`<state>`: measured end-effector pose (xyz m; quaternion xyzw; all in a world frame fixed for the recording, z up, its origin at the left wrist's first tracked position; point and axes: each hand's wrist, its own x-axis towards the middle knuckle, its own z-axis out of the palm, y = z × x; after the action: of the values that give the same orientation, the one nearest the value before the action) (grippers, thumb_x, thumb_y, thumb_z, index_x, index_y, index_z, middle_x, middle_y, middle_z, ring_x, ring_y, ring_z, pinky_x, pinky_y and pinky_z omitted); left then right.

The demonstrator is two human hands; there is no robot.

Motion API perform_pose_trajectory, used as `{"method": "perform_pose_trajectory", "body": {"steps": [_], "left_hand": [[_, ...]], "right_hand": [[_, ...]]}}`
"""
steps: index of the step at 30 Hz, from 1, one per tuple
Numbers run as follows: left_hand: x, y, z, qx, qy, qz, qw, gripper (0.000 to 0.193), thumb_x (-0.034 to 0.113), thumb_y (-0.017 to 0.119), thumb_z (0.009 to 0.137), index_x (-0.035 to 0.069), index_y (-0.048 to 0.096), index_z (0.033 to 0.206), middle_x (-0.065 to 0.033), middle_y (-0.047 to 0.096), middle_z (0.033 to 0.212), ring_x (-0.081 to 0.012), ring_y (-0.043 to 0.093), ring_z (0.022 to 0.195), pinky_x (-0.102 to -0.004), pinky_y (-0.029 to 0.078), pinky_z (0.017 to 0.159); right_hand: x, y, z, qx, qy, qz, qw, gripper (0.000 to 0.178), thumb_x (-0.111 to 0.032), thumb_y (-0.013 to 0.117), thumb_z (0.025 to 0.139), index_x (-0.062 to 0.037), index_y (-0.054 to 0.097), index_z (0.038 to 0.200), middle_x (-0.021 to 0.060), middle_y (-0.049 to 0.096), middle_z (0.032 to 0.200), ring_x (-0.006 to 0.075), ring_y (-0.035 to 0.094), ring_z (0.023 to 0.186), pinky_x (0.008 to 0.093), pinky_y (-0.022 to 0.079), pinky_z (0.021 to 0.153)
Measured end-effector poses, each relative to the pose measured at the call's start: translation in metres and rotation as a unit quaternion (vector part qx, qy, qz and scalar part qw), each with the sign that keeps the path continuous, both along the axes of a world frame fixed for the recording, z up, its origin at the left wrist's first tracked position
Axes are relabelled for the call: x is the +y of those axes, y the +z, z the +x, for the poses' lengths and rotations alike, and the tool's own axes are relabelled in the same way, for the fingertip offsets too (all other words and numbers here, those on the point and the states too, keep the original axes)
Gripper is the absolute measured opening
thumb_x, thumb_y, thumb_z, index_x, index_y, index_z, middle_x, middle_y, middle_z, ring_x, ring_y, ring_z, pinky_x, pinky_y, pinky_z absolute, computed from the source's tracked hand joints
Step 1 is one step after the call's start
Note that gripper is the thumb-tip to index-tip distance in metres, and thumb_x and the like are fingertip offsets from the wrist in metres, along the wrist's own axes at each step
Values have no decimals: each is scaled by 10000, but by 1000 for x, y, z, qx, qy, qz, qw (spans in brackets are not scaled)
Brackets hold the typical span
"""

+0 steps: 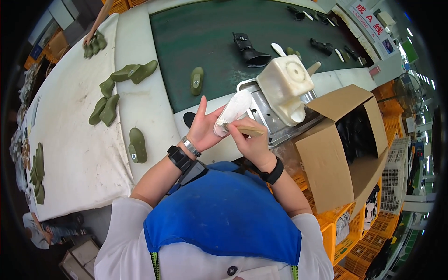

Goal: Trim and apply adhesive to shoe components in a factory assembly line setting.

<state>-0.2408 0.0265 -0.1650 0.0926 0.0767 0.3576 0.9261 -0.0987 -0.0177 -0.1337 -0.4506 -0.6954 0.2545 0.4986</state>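
Observation:
A white insole [237, 105] lies across my upturned left hand [201, 129], which supports it with the thumb stretched out to the side. My right hand [254, 147] grips a brush [250, 131] by its light handle, fingers closed round it. The brush's tip touches the insole at its near end, above my left palm. Just to the right, a cut-open white plastic jug [282, 84] stands tilted in a metal tray [276, 136]. Another handle sticks out behind the jug. A dark oval piece [189, 119] sits beside my left hand.
Beyond my hands is a dark green belt [200, 37] with a green shoe last [197, 80] and a black boot [249, 50]. More lasts [109, 110] rest on the pale left table. An open cardboard box [324, 158] stands close right. Another person's hand [88, 38] touches lasts far left.

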Motion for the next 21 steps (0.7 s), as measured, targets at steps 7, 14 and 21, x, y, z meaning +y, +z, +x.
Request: {"method": "perform_pose_trajectory", "body": {"steps": [7,14,21], "left_hand": [[4,-12,-3,2,13,-21,1000,602,451,291,906,-8,291,1295,-159,384,1292,-265,396,1177,-400,281,1012],[3,-20,-4,55,46,-19,997,410,245,341,921,42,350,1277,-92,476,1203,-189,478,1079,-333,380,933],[1,-26,-15,96,18,-43,994,405,230,343,925,86,324,1303,-91,431,1254,-210,435,1145,-443,337,973]], "right_hand": [[5,11,7,-58,108,-48,991,49,-41,614,742,-26,577,770,79,567,709,209,566,619,274,428,536],[11,19,15,-114,183,-74,974,80,-22,594,723,-42,568,796,96,538,773,260,555,717,301,431,600],[26,13,27,-136,133,-30,981,82,-18,590,724,-45,575,801,101,530,774,268,542,728,321,429,616]]}}
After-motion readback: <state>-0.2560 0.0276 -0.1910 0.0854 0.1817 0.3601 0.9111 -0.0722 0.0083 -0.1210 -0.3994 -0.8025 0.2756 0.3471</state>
